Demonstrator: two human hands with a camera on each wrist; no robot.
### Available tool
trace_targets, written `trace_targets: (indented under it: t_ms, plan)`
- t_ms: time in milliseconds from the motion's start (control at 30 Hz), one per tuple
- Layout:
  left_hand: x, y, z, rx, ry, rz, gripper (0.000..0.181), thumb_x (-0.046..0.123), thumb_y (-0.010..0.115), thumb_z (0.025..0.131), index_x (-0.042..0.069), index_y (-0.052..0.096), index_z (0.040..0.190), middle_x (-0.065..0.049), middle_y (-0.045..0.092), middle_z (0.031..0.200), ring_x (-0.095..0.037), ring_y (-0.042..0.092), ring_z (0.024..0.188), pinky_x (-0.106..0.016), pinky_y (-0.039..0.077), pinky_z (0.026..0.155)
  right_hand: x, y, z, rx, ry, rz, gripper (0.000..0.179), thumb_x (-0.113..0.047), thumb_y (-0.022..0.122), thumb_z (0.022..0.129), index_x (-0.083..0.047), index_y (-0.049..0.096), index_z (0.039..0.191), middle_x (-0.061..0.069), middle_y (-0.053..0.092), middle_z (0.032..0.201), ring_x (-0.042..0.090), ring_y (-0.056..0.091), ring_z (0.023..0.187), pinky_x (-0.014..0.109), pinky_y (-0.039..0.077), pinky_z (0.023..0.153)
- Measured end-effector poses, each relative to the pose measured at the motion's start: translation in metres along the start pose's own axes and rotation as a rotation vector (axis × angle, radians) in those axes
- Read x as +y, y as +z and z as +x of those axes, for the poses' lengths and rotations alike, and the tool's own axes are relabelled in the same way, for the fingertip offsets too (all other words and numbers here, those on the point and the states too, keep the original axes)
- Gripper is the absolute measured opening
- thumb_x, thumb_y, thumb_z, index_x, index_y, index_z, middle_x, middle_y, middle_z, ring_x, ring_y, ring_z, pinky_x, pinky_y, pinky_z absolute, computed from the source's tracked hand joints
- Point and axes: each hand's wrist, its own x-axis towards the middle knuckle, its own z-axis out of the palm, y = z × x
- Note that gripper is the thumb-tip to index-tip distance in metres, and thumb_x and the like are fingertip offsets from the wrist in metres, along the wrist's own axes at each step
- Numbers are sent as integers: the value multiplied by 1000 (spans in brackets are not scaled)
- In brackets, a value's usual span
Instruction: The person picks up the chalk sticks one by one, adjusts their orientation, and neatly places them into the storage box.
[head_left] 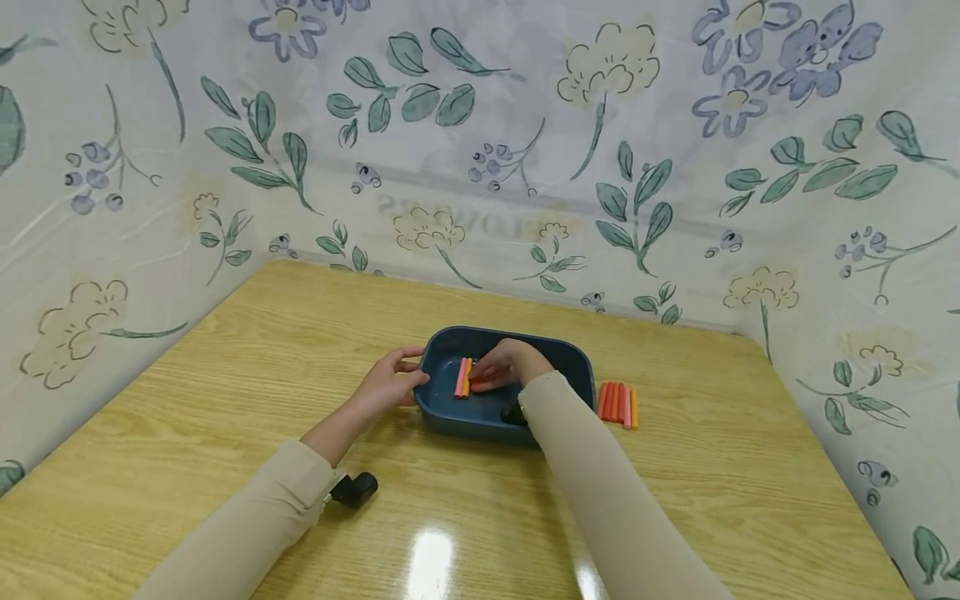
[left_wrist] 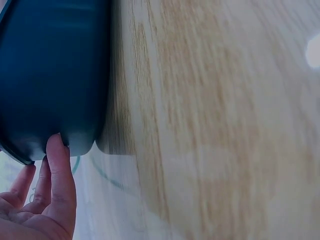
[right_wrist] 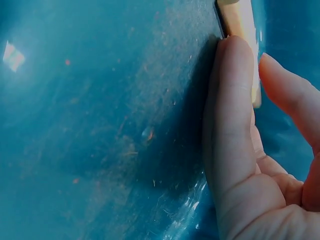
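A dark blue plastic tub (head_left: 450, 429) stands on the table. At its left end my left hand (head_left: 386, 382) grips it, thumb at the rim and fingers against the outer wall; in the left wrist view the fingertips (left_wrist: 56, 142) touch that wall. Inside the tub is my right hand (head_left: 506, 365), low over the floor. Its fingers and thumb are around a crayon-like stick (right_wrist: 254, 75), partly hidden by the fingers. A pink stick (head_left: 460, 377) and an orange stick (head_left: 467, 379) lie side by side just left of the fingertips.
Right of the tub, several red, pink and orange crayon-like sticks (head_left: 617, 405) lie in a row on the wooden table (head_left: 225, 375). Flower-printed cloth (head_left: 525, 150) hangs behind and along both sides. A black wrist camera (head_left: 355, 490) sits at the left cuff.
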Motion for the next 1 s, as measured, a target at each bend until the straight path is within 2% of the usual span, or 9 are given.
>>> trace_targets:
  t_ms: [233,367,600,767,1000]
  plan:
    - [1,2,2,-8,5,5,49,6,52,92,2,37,139,-26,46,126,-32,60,98,-38,54,74,-1,-4,-2,8,12,-9,30,9,62,83,10,59,112,16,61,86,22,63,65,28,55,68]
    - [0,2,3,-13,10,-5,49,5,52,92,1,36,139,-27,46,126,-34,59,100,-37,54,74,-1,-7,-4,12,-18,-34,30,8,64,83,9,59,112,15,62,86,22,63,66,29,54,71]
    - [-2,2,3,-14,7,-3,49,6,51,92,1,36,139,-28,45,127,-34,59,100,-36,55,73,-4,-10,-6,39,-56,10,25,3,65,83,7,63,108,16,65,88,20,65,67,28,55,68]
    - [-2,2,2,-17,6,14,49,7,51,93,0,35,139,-29,44,128,-34,60,99,-37,54,74,-8,-12,-12,9,-103,61,25,2,64,85,8,63,109,17,66,90,22,66,72,30,54,72]
    - [-1,0,2,-19,15,30,50,9,50,94,0,34,140,-29,44,129,-34,60,100,-39,54,77,-15,-17,-23,-14,-225,92,28,3,62,86,9,59,113,17,64,92,23,65,76,35,50,83]
